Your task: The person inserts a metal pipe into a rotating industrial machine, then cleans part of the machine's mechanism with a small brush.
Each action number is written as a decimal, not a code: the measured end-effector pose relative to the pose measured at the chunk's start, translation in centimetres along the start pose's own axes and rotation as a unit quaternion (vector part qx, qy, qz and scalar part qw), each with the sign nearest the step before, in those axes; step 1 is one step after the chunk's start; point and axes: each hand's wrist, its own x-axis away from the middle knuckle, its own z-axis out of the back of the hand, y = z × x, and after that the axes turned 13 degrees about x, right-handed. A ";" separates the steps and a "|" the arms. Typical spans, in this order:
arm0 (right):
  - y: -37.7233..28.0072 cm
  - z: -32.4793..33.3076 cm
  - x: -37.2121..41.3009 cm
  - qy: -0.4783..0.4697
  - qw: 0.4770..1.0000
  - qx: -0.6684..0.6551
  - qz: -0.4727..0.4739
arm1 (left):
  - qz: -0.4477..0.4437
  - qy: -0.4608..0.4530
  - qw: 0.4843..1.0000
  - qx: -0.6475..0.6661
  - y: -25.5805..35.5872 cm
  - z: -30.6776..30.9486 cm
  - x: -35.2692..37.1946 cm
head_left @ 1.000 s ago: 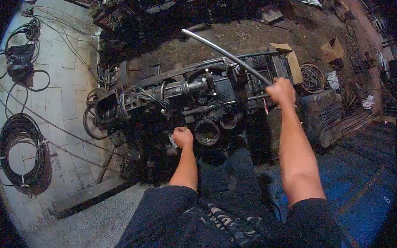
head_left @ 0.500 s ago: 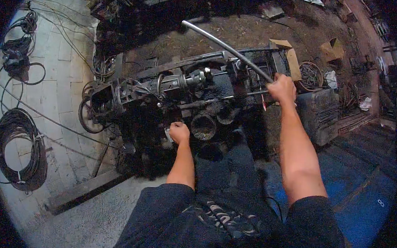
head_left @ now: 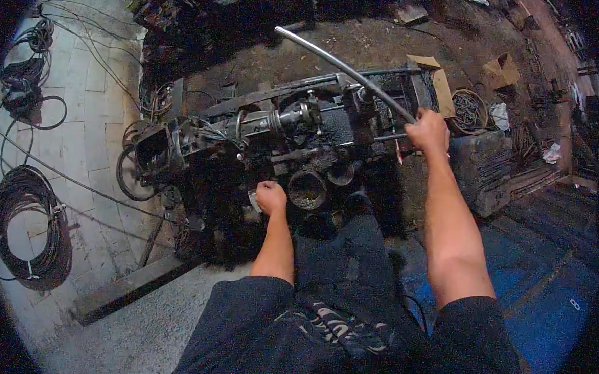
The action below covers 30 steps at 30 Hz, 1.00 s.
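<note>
My right hand (head_left: pixel 427 133) is closed round the lower end of a long, straight metal rod (head_left: pixel 346 69). The rod slants up and to the left, over a dark, greasy machine that looks like a lathe (head_left: pixel 255 127). Low at the machine's front, my left hand (head_left: pixel 270 198) is a closed fist; whatever it grips is hidden, though a small pale patch shows beside it. Just right of that fist are two round cups (head_left: pixel 307 189) with loose bits inside. The machine's shiny cylindrical spindle end (head_left: pixel 307 113) lies under the rod.
Coiled cable (head_left: pixel 30 227) lies on the pale floor at left. A dark box-shaped block (head_left: pixel 480 169) stands right of the machine, with an open cardboard box (head_left: pixel 502 72) and a round basket of metal pieces (head_left: pixel 469 109) behind. A beam (head_left: pixel 135 290) lies at lower left.
The rod's far end has risen slightly, and my right hand has shifted a little. Bright parts at the spindle end sit in a different position. My left hand stays in place.
</note>
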 end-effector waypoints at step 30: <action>-0.4 0.6 0.7 0.025 1.000 0.000 -0.013 | -0.033 0.007 0.999 -0.023 -0.3 -0.2 -0.2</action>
